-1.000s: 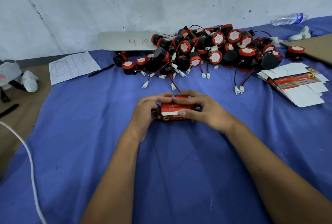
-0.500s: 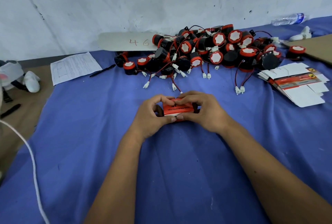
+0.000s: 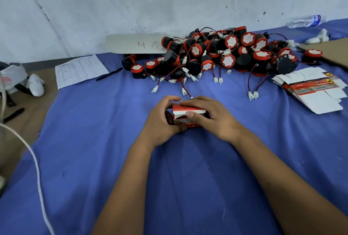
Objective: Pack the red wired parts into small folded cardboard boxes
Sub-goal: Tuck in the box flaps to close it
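Note:
A small red and white cardboard box point(image 3: 185, 113) sits between both hands at the middle of the blue cloth. My left hand point(image 3: 160, 121) grips its left end, fingers curled over the top. My right hand point(image 3: 211, 118) grips its right side, with the thumb pressing on the white top flap, which stands slightly ajar. What lies inside the box is hidden. A heap of red and black round parts point(image 3: 222, 53) with red-black wires and white plugs lies beyond the hands. A stack of flat unfolded boxes point(image 3: 312, 87) lies at the right.
A printed sheet point(image 3: 81, 70) and a black pen point(image 3: 109, 74) lie at the left of the blue cloth point(image 3: 94, 140). A white board marked "46" point(image 3: 135, 44) leans on the wall. A plastic bottle point(image 3: 305, 21) lies far right. A white cord point(image 3: 35, 168) crosses the left edge.
Both hands turned the box over in place; its white flap now faces up under my right thumb. The hands stayed at the same spot on the cloth.

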`<action>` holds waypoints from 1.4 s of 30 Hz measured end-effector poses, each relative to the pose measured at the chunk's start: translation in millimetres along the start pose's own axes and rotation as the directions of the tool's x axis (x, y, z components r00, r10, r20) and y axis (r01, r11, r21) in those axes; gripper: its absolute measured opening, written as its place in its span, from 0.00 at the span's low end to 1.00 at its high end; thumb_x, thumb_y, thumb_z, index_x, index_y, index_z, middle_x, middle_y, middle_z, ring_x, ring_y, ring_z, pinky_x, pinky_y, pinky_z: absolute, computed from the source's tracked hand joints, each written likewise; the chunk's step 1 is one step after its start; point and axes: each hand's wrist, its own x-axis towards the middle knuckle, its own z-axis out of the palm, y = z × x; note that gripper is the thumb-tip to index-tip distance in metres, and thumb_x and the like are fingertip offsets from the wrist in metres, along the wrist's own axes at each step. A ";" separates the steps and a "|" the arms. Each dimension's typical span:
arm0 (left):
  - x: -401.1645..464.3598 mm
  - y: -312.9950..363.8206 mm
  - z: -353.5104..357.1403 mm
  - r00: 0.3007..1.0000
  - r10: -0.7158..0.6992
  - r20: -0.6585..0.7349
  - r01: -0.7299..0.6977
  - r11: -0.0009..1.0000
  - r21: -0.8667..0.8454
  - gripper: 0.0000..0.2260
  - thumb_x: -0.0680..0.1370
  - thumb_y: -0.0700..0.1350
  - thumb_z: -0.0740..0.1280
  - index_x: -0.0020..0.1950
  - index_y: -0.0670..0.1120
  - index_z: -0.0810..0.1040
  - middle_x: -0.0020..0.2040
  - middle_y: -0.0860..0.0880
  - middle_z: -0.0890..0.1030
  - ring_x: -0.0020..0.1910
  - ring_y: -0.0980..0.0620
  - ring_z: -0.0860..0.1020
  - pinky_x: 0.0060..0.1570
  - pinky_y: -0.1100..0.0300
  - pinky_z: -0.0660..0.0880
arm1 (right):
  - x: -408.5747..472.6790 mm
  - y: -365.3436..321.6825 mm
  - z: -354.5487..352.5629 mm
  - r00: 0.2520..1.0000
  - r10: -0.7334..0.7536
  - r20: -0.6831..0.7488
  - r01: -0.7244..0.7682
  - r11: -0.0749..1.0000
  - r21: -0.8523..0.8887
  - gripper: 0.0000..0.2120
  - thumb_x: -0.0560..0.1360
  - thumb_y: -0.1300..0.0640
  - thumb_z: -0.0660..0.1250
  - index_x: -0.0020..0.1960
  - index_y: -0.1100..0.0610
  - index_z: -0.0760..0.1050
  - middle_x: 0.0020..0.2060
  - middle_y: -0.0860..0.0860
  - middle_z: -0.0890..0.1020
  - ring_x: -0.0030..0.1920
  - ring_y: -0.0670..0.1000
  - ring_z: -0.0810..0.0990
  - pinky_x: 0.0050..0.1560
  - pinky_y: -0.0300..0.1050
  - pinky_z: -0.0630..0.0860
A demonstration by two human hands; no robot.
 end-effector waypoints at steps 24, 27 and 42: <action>-0.8 -6.8 -4.4 0.985 0.095 -0.144 -0.116 0.982 -0.146 0.09 0.72 0.33 0.78 0.49 0.44 0.85 0.56 0.51 0.87 0.40 0.53 0.80 0.44 0.55 0.79 | -6.1 -6.6 7.8 0.987 0.074 -0.140 -0.053 0.987 0.149 0.13 0.76 0.67 0.71 0.57 0.54 0.85 0.65 0.50 0.78 0.67 0.46 0.75 0.65 0.46 0.77; 0.2 -10.1 -4.7 0.978 0.095 -0.184 -0.123 0.982 -0.145 0.08 0.72 0.31 0.77 0.46 0.42 0.86 0.55 0.50 0.87 0.44 0.51 0.82 0.46 0.51 0.81 | -7.2 2.6 2.4 0.972 0.116 -0.202 -0.048 0.949 0.311 0.07 0.74 0.69 0.74 0.47 0.59 0.86 0.57 0.51 0.82 0.60 0.48 0.81 0.57 0.49 0.82; 0.3 -15.0 -0.1 0.963 0.231 -0.139 -0.212 0.968 0.134 0.08 0.70 0.35 0.80 0.43 0.42 0.82 0.64 0.52 0.83 0.67 0.55 0.78 0.68 0.49 0.75 | -4.1 9.6 3.9 0.979 -0.008 -0.201 0.024 0.997 0.077 0.04 0.71 0.64 0.78 0.41 0.58 0.85 0.53 0.51 0.82 0.54 0.48 0.83 0.55 0.47 0.82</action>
